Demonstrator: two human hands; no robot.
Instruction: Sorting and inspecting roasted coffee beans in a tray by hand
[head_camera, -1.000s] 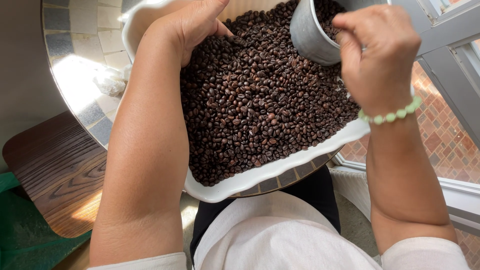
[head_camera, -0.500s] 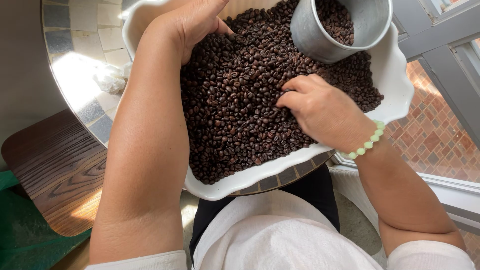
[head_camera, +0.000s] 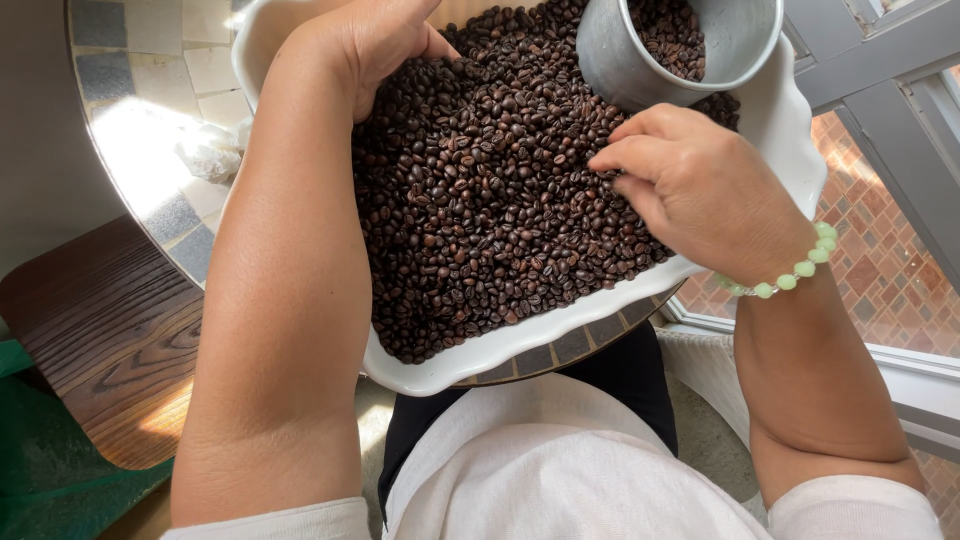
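Two hands among coffee beans (head_camera: 490, 200): right hand (head_camera: 700, 185) pinching beans, left hand (head_camera: 375, 40) gripping dish rim (head_camera: 520, 345).

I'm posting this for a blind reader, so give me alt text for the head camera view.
A person's right hand picks at dark roasted coffee beans in a white scalloped dish, while the left hand rests at the dish's far edge. A grey metal cup holding beans sits in the dish, which stands on a round tiled table.
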